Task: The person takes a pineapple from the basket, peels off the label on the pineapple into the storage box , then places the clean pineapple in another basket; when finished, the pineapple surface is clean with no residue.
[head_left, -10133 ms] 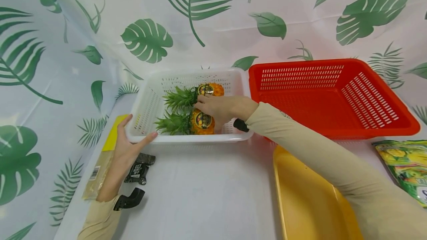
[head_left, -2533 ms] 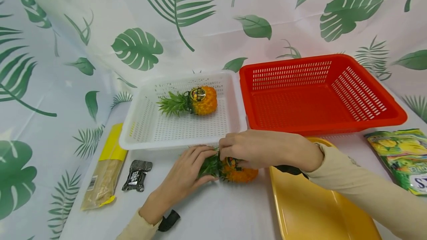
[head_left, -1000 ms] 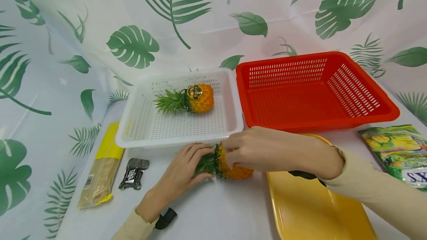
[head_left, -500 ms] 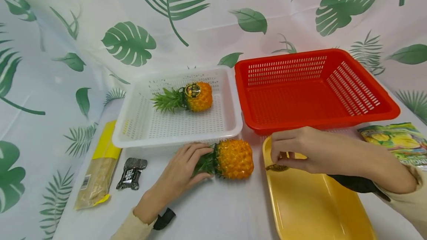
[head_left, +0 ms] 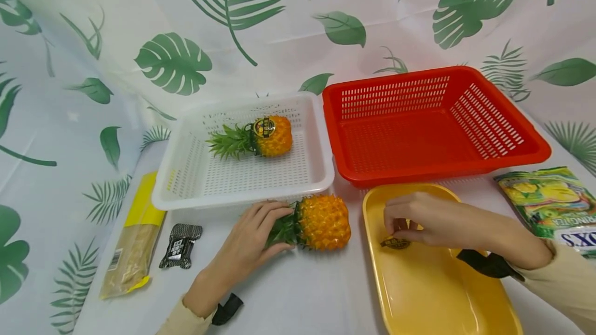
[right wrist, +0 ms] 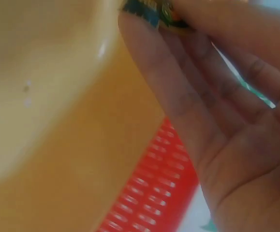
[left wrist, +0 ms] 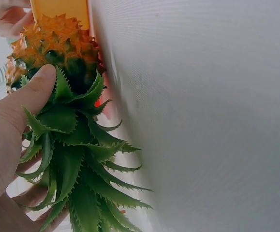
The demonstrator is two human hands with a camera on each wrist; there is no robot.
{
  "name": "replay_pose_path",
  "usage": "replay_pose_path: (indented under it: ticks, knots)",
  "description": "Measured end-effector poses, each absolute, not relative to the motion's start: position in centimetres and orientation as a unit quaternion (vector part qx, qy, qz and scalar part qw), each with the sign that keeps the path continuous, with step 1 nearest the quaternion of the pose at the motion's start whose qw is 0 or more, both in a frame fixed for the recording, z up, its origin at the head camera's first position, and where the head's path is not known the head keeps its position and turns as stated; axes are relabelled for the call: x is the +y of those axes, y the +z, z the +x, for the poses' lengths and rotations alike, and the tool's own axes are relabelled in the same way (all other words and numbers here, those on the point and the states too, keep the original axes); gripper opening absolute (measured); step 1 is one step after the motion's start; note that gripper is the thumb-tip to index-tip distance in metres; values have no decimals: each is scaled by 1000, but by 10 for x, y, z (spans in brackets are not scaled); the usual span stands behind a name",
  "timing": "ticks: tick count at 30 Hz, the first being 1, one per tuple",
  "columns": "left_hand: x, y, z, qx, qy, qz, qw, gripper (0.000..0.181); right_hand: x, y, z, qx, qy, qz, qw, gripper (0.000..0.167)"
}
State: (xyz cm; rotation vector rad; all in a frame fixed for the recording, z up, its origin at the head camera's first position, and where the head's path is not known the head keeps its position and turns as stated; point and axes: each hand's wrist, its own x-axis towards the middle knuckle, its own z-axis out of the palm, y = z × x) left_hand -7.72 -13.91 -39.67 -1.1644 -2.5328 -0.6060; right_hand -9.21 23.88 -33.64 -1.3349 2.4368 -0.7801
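On the white tabletop lies an orange toy-like pineapple (head_left: 326,223) with no label on the side that shows. My left hand (head_left: 253,237) grips it by its green crown (left wrist: 77,159), thumb at the base of the fruit. Over the yellow tray (head_left: 419,293), my right hand (head_left: 426,221) pinches a small dark oval label (head_left: 396,243) between thumb and forefinger; the right wrist view catches only a part of that label (right wrist: 169,12). A second pineapple (head_left: 274,136), with its label on, lies in the white basket (head_left: 242,201).
A red basket (head_left: 396,143) stands to the right of the white one, behind the yellow tray. At the left lie a yellow-topped packet (head_left: 135,237) and a small black packet (head_left: 180,245). A green printed bag (head_left: 549,200) lies at the right edge.
A pineapple has come out of the white basket onto the table. My right hand has peeled its label off and moved right with it over the yellow tray. My left hand keeps its grip.
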Motion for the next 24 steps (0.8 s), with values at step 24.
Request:
replay_pose_path:
  ticks: [24]
  knots:
    - [-139, -397, -75, -878, -214, -402, 145, 70, 230, -370, -95, 888, -263, -354, 131, 27]
